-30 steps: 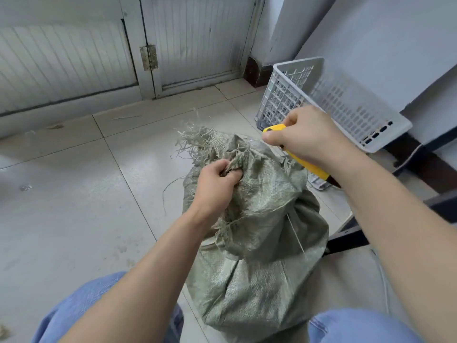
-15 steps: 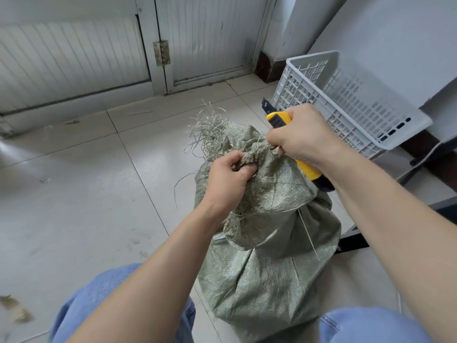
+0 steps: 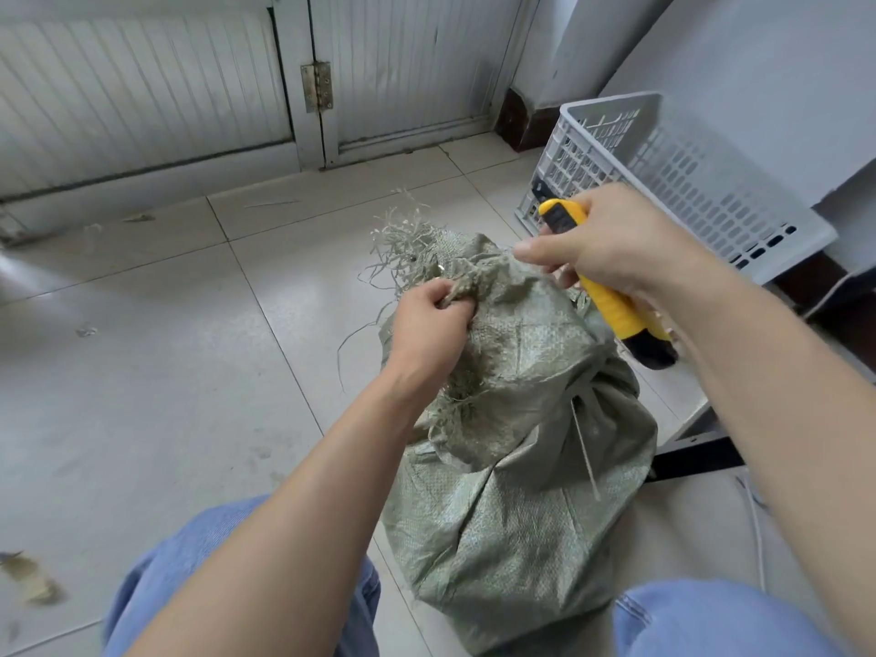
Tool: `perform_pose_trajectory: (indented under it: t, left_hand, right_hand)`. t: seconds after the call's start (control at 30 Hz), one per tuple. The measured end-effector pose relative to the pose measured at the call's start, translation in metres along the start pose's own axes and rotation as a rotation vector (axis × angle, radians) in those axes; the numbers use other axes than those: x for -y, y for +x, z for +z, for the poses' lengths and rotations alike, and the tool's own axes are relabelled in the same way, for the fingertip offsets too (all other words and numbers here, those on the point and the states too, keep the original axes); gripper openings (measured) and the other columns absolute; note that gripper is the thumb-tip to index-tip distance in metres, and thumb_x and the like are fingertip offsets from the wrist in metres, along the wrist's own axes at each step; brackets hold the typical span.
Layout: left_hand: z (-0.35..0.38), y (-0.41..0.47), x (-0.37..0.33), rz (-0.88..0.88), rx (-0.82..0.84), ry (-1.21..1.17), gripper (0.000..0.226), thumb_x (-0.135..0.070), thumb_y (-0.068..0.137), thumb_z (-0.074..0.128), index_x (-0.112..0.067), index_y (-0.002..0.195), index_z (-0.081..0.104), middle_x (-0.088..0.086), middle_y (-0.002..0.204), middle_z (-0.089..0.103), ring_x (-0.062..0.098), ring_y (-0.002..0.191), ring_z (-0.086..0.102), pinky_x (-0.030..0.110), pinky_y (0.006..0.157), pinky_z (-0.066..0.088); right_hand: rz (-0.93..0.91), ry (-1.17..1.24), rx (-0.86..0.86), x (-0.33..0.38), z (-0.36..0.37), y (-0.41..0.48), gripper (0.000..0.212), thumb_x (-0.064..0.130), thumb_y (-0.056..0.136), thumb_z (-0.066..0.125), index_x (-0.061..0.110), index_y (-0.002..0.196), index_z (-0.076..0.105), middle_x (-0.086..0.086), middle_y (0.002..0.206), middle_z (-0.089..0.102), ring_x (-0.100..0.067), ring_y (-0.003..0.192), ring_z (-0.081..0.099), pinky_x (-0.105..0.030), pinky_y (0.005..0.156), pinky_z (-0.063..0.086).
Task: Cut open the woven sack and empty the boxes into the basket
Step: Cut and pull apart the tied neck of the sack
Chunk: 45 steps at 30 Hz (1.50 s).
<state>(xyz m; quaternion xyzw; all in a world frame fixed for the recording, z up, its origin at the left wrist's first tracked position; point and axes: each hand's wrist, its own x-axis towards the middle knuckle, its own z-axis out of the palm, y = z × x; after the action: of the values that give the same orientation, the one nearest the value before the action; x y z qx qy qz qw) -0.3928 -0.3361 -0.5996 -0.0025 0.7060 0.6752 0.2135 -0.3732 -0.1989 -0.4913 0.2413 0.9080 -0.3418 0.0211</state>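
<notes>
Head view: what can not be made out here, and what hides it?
1. Boxes: none visible in the head view; the woven sack covers whatever is inside.
2. Blade: the right hand covers the middle of the yellow knife, and the dark tip is blurred.
3. Left hand: the ends of its fingers are buried in the sack's gathered top.
4. Basket: its near lower corner is behind the right hand.
</notes>
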Motion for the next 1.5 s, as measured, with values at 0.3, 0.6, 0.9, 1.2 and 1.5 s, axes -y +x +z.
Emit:
perform_pose_trajectory:
  t: [0.3,0.6,0.9,1.2,1.5]
  left_hand:
    - [0.006,0.003,0.000,-0.026,-0.002,-0.098,0.013,-0.010,0.088,0.057,-0.015,0.078,0.063,0.012,0.074,0.055,0.022,0.068,0.048,0.038,0.064,0.042]
    - [0.013,-0.007,-0.001,0.162,0.046,-0.025,0.019,-0.001,0.087,0.056,-0.016,0.076,0.062,0.003,0.070,0.056,0.015,0.067,0.048,0.030,0.061,0.040]
    - [0.014,0.000,-0.001,0.134,0.070,0.111,0.011,-0.009,0.090,0.058,-0.015,0.082,0.061,-0.003,0.064,0.053,0.014,0.059,0.044,0.027,0.058,0.036]
    - [-0.004,0.010,-0.006,0.062,-0.043,0.456,0.032,0.007,0.085,0.041,-0.009,0.100,0.064,0.004,0.081,0.057,0.017,0.063,0.050,0.023,0.052,0.037]
    - [0.020,0.007,0.015,-0.003,0.093,0.374,0.020,0.002,0.086,0.046,-0.013,0.079,0.059,-0.004,0.059,0.051,0.012,0.054,0.044,0.020,0.043,0.033]
  right_hand:
    - [-0.021,-0.030,0.007,-0.003,0.009,-0.011,0.031,0.016,0.069,0.075,-0.008,0.085,0.063,-0.011,0.066,0.051,-0.019,0.059,0.046,-0.034,0.057,0.039]
    - [0.002,0.120,-0.200,-0.004,0.037,0.011,0.019,0.020,0.068,0.071,0.010,0.072,0.055,-0.012,0.067,0.050,-0.027,0.062,0.052,-0.045,0.058,0.046]
    - [0.019,0.017,-0.395,0.001,0.031,0.018,0.012,0.007,0.068,0.065,0.009,0.078,0.058,-0.010,0.076,0.059,-0.032,0.074,0.055,-0.035,0.060,0.045]
    - [-0.007,-0.195,-0.568,-0.008,0.031,0.015,0.023,0.007,0.084,0.054,0.008,0.107,0.060,-0.010,0.091,0.057,-0.030,0.085,0.050,-0.031,0.069,0.035]
    - [-0.011,0.021,-0.352,0.016,0.016,0.033,0.022,0.014,0.052,0.063,0.003,0.071,0.061,-0.023,0.079,0.068,-0.040,0.075,0.065,-0.047,0.066,0.057]
